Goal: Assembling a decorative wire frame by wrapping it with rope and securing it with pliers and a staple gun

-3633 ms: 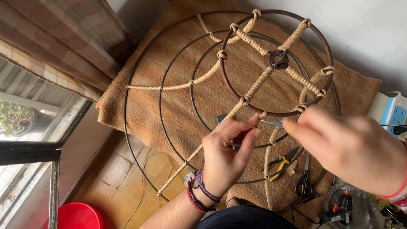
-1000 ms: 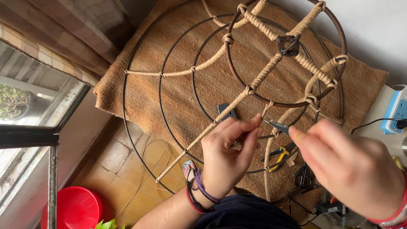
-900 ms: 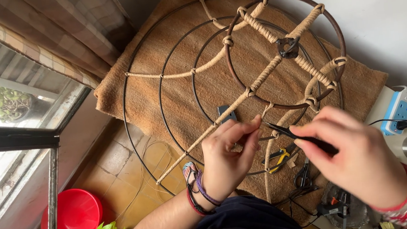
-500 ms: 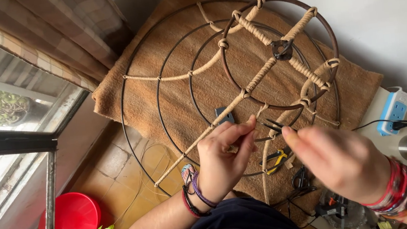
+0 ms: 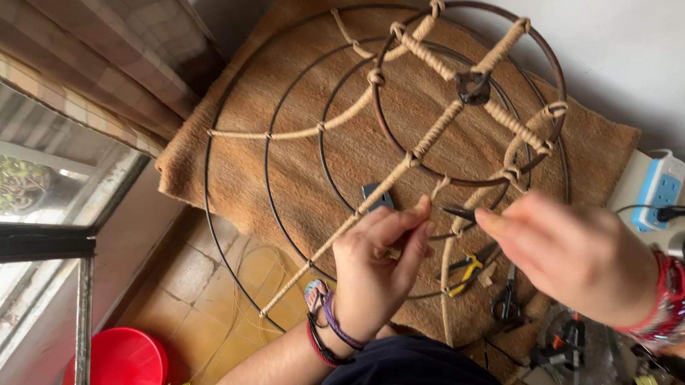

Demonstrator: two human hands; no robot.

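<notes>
At frame centre, the left hand [image 5: 377,252] pinches a twine-wrapped spoke of the round dark wire frame [image 5: 389,154]; the right hand [image 5: 570,254] grips a thin dark tool [image 5: 455,213] above coarse brown burlap [image 5: 290,172]

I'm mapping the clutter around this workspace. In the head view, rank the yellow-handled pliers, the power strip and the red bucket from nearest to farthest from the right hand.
From the right hand:
1. Yellow-handled pliers, just beside it on the mat.
2. Power strip, upper right.
3. Red bucket, far lower left on the floor.

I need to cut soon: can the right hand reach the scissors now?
Probably yes. The scissors lie uncovered on the cloth just below the right hand, nothing between, but that hand's fingers pinch a thin dark tool.
</notes>
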